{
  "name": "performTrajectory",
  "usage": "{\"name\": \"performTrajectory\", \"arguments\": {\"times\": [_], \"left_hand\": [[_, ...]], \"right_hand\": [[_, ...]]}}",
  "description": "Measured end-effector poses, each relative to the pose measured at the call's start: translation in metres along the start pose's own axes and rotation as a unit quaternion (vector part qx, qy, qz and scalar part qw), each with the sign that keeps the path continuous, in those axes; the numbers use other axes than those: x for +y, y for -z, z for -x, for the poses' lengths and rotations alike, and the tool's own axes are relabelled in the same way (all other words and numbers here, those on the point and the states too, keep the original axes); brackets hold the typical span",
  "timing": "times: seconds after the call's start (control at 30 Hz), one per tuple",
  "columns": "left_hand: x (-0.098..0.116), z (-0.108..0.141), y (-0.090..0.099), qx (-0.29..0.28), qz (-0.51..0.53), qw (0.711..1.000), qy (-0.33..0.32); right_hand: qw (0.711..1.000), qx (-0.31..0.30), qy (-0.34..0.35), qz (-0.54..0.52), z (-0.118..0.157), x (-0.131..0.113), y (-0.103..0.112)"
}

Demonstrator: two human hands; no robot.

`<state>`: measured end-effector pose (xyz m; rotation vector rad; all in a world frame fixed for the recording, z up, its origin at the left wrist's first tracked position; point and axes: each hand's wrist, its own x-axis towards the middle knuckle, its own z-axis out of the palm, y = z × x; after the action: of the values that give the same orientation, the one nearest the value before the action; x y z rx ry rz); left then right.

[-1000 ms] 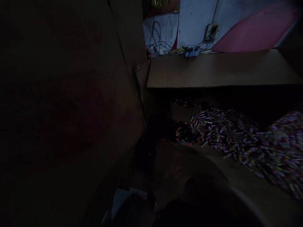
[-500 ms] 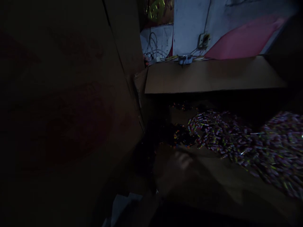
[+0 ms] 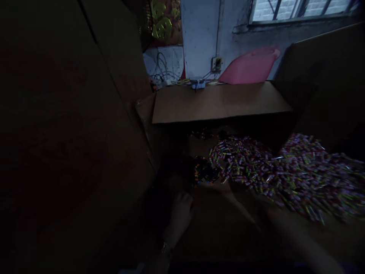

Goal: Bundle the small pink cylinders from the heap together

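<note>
The scene is very dark. My left hand (image 3: 181, 208), with a watch (image 3: 164, 247) at its wrist, is low in the middle, its fingers curled; whatever they hold, if anything, is lost in shadow. Just beyond it lies a small heap of black pieces with orange and blue specks (image 3: 205, 170). To the right spreads a large heap of small, slim, pinkish pieces with yellow-green parts (image 3: 302, 179); their kind is unclear. My right hand (image 3: 269, 214) reaches in from the lower right beside this heap, its fingers dim and blurred.
Brown cardboard (image 3: 222, 102) rises behind the heaps, and a large cardboard panel (image 3: 71, 152) fills the left. A pink plastic container (image 3: 251, 68), a wall socket (image 3: 217, 64), cables and a barred window (image 3: 299, 9) are at the back.
The view has swung right and up, bringing the window in. My left hand has moved left and a little lower in the picture. My right forearm has come into view.
</note>
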<state>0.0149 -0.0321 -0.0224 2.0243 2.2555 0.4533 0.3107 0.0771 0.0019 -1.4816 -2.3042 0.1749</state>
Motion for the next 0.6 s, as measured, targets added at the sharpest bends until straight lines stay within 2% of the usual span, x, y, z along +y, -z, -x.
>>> {"name": "performTrajectory", "arguments": {"times": [0.13,0.17,0.23,0.3,0.47,0.53,0.6], "left_hand": [[0.009,0.012,-0.011,-0.009,0.118,0.992,-0.037],[0.01,0.014,-0.012,-0.004,0.144,0.989,-0.044],[0.01,0.015,-0.013,0.022,0.187,0.981,-0.036],[0.007,0.014,-0.01,0.062,0.215,0.975,-0.005],[-0.003,0.006,0.002,0.144,0.27,0.946,0.102],[0.0,0.005,0.005,0.147,0.295,0.933,0.14],[0.008,0.006,0.004,0.123,0.322,0.925,0.161]], "right_hand": [[0.998,-0.016,0.051,0.041,-0.048,-0.017,-0.027],[0.99,-0.022,0.093,0.105,-0.06,-0.02,-0.035],[0.973,-0.03,0.143,0.179,-0.078,-0.022,-0.048],[0.963,-0.024,0.173,0.206,-0.086,-0.018,-0.056],[0.968,0.013,0.209,0.139,-0.08,0.003,-0.058],[0.977,0.029,0.201,0.068,-0.074,0.006,-0.056],[0.984,0.047,0.17,-0.011,-0.066,0.002,-0.055]]}}
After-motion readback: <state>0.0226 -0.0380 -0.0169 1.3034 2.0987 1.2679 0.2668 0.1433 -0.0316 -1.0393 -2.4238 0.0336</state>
